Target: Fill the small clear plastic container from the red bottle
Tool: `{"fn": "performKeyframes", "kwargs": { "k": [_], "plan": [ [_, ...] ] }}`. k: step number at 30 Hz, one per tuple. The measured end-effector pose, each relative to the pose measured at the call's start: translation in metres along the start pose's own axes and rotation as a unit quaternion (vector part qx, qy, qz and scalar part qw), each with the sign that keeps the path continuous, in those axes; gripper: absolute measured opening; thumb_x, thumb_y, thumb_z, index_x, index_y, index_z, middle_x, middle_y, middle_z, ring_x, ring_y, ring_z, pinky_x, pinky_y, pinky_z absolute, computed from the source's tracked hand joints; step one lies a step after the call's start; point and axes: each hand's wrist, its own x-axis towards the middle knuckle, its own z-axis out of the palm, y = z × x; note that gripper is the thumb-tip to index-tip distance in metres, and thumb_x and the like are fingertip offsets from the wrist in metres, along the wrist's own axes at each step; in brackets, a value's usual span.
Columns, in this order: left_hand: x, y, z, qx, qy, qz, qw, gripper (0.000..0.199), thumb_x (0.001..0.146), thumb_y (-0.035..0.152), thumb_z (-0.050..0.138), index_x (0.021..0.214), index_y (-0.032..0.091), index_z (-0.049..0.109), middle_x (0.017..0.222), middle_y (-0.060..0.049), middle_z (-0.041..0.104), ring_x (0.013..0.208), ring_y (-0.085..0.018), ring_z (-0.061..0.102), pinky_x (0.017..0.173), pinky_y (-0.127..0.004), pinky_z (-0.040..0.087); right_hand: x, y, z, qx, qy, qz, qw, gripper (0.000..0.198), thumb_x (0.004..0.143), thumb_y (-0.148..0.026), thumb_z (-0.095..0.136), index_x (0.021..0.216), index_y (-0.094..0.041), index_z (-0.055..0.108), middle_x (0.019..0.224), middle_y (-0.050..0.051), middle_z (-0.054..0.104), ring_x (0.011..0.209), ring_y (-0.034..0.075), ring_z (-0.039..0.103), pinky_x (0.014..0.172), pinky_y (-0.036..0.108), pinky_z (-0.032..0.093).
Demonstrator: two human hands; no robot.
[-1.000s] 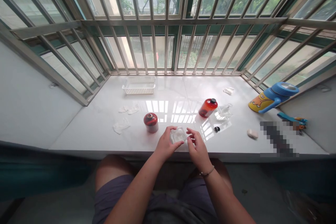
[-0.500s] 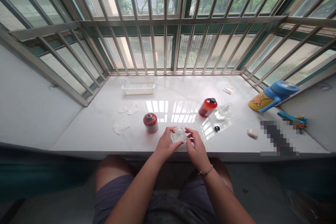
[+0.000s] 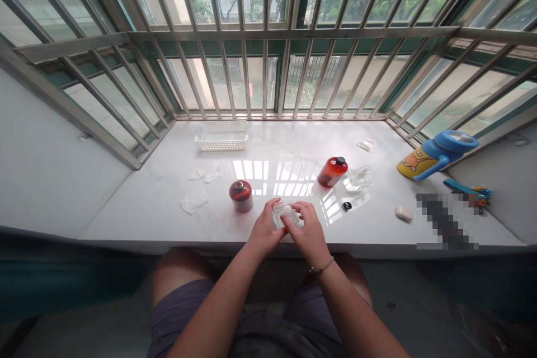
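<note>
A small clear container [image 3: 278, 210], whitish inside, is between my two hands close to the counter's front edge. My left hand [image 3: 265, 228] is closed around its left side, fingers behind and thumb in front. On the other side my right hand [image 3: 309, 229] grips it, with the thumb reaching over its top and the fingers curled at its far right. A red bottle without a cap [image 3: 240, 197] stands left of my hands. To the right a second red bottle with a black cap [image 3: 333, 172] stands by a clear glass-like piece [image 3: 359, 179]. A small black cap [image 3: 346, 206] lies nearer me.
At the back sits a white perforated basket [image 3: 221, 137]. Crumpled white tissues [image 3: 194, 201] lie at left, another tissue [image 3: 365, 145] at back right. Further right are a yellow and blue flask [image 3: 432, 154], a pale soap-like lump [image 3: 404, 213] and a blurred-out dark object [image 3: 447, 221]. Metal bars [image 3: 265, 72] close the far side.
My right hand has moved left onto the clear container, its thumb now over the top. My left hand keeps its hold in nearly the same place.
</note>
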Motion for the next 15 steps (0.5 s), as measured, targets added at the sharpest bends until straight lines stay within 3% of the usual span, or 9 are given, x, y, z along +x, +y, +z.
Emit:
{"fn": "performKeyframes", "kwargs": {
  "k": [8, 15],
  "plan": [
    [0.001, 0.005, -0.004, 0.019, -0.009, -0.021, 1.0, 0.077, 0.084, 0.035, 0.088, 0.149, 0.027, 0.047, 0.155, -0.012, 0.059, 0.143, -0.033, 0.059, 0.119, -0.05, 0.047, 0.022, -0.015, -0.024, 0.033, 0.002, -0.052, 0.998, 0.024, 0.101, -0.046, 0.071, 0.115, -0.027, 0.071, 0.122, 0.01, 0.067, 0.117, 0.029, 0.065, 0.091, 0.046, 0.06],
    [0.001, 0.007, -0.004, 0.021, -0.011, -0.025, 0.999, 0.079, 0.083, 0.032, 0.089, 0.149, 0.027, 0.046, 0.156, -0.013, 0.059, 0.144, -0.033, 0.059, 0.121, -0.05, 0.046, 0.025, -0.021, -0.038, 0.059, 0.008, -0.037, 0.998, 0.022, 0.102, -0.046, 0.071, 0.115, -0.028, 0.072, 0.125, 0.009, 0.066, 0.117, 0.028, 0.065, 0.091, 0.044, 0.059]
  ]
}}
